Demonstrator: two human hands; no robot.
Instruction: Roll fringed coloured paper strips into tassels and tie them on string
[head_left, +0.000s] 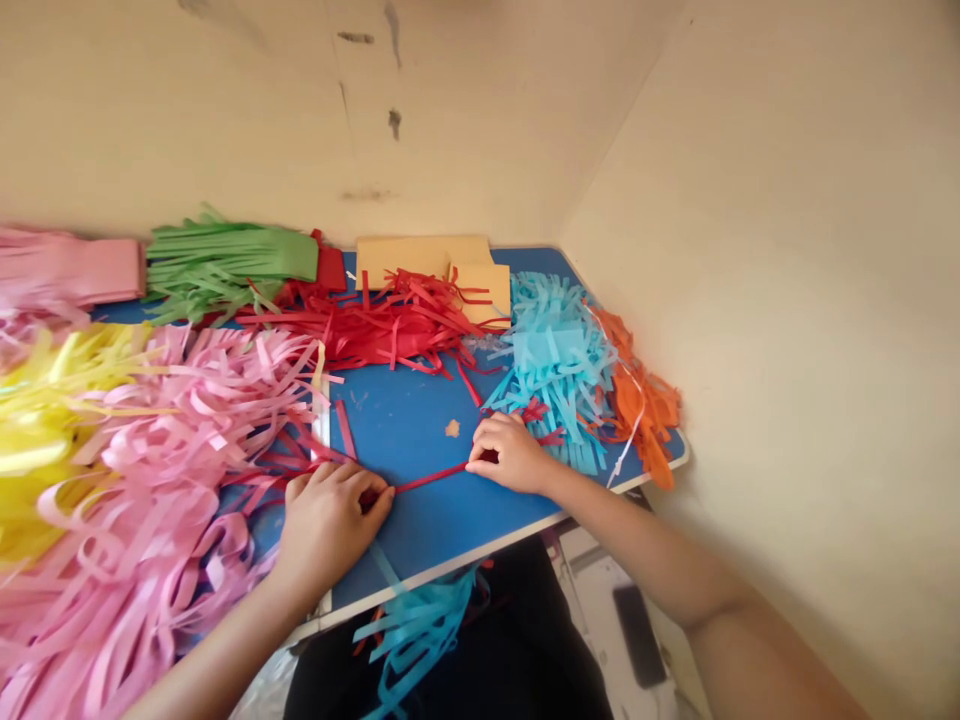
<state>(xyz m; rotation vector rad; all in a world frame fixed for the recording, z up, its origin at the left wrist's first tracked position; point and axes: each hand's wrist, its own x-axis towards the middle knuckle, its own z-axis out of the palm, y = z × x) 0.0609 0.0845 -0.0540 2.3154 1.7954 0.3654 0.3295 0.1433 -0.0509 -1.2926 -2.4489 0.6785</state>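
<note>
A narrow red strip (431,479) stretches between my two hands, low over the blue table (420,520). My left hand (337,515) pinches its left end between thumb and fingers. At the other end my right hand (508,452) closes on the strip, with thumb and fingertips together. Dark red fringe spreads out beyond both hands, partly hidden under them. Just behind my right hand lies a bunch of light blue fringe (555,350).
Pink fringe (150,500) and yellow fringe (45,440) cover the left side. Along the wall lie green fringe (240,255), red fringe (382,325) and yellow-orange sheets (420,255). Orange fringe (641,400) sits at the right corner. More blue fringe (424,625) hangs at the front edge.
</note>
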